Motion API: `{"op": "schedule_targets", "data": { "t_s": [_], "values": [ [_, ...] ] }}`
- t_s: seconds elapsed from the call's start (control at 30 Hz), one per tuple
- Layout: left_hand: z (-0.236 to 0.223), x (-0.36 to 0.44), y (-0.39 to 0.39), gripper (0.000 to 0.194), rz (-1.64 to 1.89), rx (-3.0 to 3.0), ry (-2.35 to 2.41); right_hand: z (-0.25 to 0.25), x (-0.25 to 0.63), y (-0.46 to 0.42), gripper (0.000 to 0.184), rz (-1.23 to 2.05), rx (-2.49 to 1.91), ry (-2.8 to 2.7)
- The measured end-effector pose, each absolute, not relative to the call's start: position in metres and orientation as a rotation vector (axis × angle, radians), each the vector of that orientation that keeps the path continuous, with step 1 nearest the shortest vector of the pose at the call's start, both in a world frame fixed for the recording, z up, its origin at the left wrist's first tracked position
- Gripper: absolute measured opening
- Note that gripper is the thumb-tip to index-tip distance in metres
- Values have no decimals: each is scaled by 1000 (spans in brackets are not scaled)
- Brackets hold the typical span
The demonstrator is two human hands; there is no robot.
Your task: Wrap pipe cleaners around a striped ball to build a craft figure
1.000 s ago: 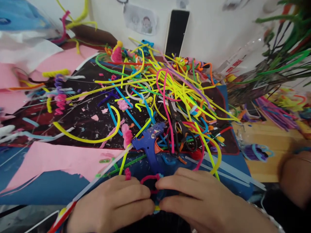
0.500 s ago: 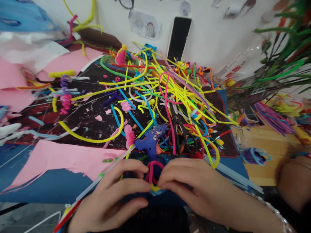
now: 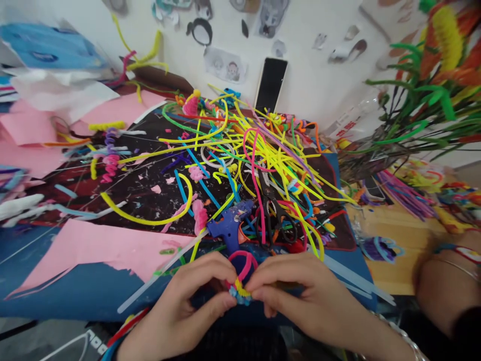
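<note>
Between my hands is a small pipe cleaner piece (image 3: 242, 292), with a pink loop on top and yellow and blue coils below. My left hand (image 3: 195, 296) pinches its left side between thumb and fingers. From the right, my right hand (image 3: 296, 291) grips the yellow and blue part with its fingertips. Just beyond the piece lies a blue hot glue gun (image 3: 230, 225), a clear glue stick (image 3: 161, 273) reaching out from its back end. Black-handled scissors (image 3: 278, 210) rest right of the glue gun. My fingers hide part of the piece.
A tangle of yellow pipe cleaners (image 3: 270, 145) covers the dark mat. Pink paper (image 3: 93, 250) lies front left. A phone (image 3: 271, 82) leans on the wall. Flower stems (image 3: 394, 130) stand at right, near another person's arm (image 3: 447, 281). Clear glue sticks (image 3: 349, 276) lie at the right edge.
The piece has turned in my fingers, so more of its yellow and blue coils show. My left thumb has closed onto it. The head view has shifted slightly.
</note>
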State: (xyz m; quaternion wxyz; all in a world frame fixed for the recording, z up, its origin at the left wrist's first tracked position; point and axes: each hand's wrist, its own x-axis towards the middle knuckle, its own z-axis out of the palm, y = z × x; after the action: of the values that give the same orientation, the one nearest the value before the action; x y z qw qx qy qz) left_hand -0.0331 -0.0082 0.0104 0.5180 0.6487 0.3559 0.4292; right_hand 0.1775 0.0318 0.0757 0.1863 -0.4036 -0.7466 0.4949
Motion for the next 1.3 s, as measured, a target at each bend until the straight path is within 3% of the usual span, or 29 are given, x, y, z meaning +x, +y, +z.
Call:
{"op": "schedule_targets", "data": {
  "t_s": [0.13,0.3,0.43,0.63,0.8,0.93,1.3],
  "values": [
    [8,-35,-10,6,1019,1453,807,78,177,33,17,1565,-1187,-2027],
    [9,-31,-10,28,1028,1289,774,77,172,33,15,1715,-1239,-2002],
    [14,-28,-6,35,1059,1240,882,79,173,31,11,1399,-1028,-2205],
    [16,-32,-1,37,1070,1141,874,82,184,22,21,915,-864,-2344],
    [13,-34,-2,39,1008,961,823,76,188,11,28,764,-786,-2439],
    [10,-35,-3,40,1006,910,796,72,186,7,22,718,-774,-2447],
    [20,-18,-7,32,1157,732,806,68,186,-3,25,81,-690,-2472]
  ]
}}
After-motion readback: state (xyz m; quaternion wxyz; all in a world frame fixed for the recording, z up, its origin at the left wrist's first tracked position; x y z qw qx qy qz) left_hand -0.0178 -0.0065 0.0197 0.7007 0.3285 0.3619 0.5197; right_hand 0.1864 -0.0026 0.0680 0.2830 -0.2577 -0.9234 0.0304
